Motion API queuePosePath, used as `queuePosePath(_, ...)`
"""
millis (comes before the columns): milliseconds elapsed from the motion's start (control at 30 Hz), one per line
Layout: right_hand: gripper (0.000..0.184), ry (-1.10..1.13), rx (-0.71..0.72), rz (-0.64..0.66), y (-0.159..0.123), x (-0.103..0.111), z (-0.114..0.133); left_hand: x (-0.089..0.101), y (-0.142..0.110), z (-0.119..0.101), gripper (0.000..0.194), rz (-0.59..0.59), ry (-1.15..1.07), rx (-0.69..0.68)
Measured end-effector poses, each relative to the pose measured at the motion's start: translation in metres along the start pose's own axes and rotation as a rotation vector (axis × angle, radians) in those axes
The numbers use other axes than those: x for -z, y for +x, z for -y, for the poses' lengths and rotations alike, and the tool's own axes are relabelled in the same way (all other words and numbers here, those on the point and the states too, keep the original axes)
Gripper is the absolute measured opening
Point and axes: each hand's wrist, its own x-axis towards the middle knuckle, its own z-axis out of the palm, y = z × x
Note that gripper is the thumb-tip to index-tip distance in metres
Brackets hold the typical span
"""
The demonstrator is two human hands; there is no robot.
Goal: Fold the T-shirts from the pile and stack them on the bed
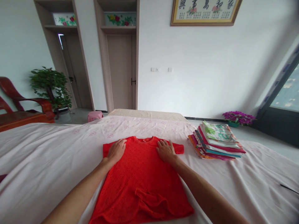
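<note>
A red short-sleeved T-shirt lies spread out, neckline away from me, on a pale sheet with pink flower prints. Its lower front is bunched into folds, and the hem runs to the bottom of the view. My left hand rests on the shirt by the left shoulder, fingers lying on the fabric. On the other shoulder, beside the neckline, my right hand lies palm down with fingers somewhat spread. Neither hand lifts any cloth. To the right sits a stack of folded clothes, a green-and-white printed piece on top.
The pale sheet covers the broad surface under the shirt. Beyond it are a pink stool, a wooden chair, a leafy plant and purple flowers. A thin dark object lies at the right edge.
</note>
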Motion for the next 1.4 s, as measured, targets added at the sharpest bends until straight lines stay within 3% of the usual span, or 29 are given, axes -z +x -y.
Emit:
queuePosePath(100,0.057,0.021,0.095,0.039,0.009,0.004,0.007,-0.019,0.001,-0.009,0.051,0.055,0.015,0.007)
queuePosePath(200,0.063,0.101,0.078,0.163,0.017,0.000,0.009,-0.026,0.001,0.000,0.064,0.124,0.062,0.074)
queuePosePath(367,0.072,0.109,-0.030,0.208,0.022,-0.006,-0.001,-0.016,-0.001,0.027,0.072,0.170,0.162,0.219)
queuePosePath(500,0.072,0.074,-0.100,0.201,0.023,0.000,0.006,-0.008,-0.005,0.018,0.069,0.092,0.251,0.314)
queuePosePath(600,0.073,0.084,-0.122,0.173,0.022,0.002,0.030,-0.012,-0.010,-0.008,0.065,-0.001,0.238,0.151)
queuePosePath(667,0.076,0.135,-0.090,0.187,0.018,0.000,0.046,-0.018,-0.015,-0.024,0.068,0.031,0.168,0.005)
queuePosePath(733,0.078,0.174,-0.046,0.209,0.013,-0.005,0.054,-0.022,-0.019,-0.031,0.073,0.107,0.116,-0.047)
queuePosePath(833,0.078,0.153,-0.028,0.201,0.005,-0.010,0.040,-0.021,-0.023,-0.023,0.075,0.187,0.111,-0.014)
queuePosePath(1033,0.073,0.035,-0.106,0.179,-0.007,0.000,-0.027,-0.010,-0.035,0.014,0.074,0.167,0.166,0.087)
queuePosePath(1167,0.073,-0.016,-0.202,0.137,-0.014,0.011,-0.023,-0.010,-0.042,0.022,0.076,0.126,0.193,0.183)
queuePosePath(1233,0.071,-0.002,-0.134,0.075,-0.022,0.014,-0.004,-0.010,-0.043,0.023,0.076,0.137,0.196,0.199)
queuePosePath(1300,0.068,0.058,0.035,0.048,-0.032,0.016,0.016,-0.009,-0.044,0.027,0.075,0.148,0.182,0.190)
queuePosePath(1400,0.067,0.151,0.248,0.098,-0.048,0.014,0.031,-0.006,-0.046,0.040,0.066,0.116,0.152,0.224)
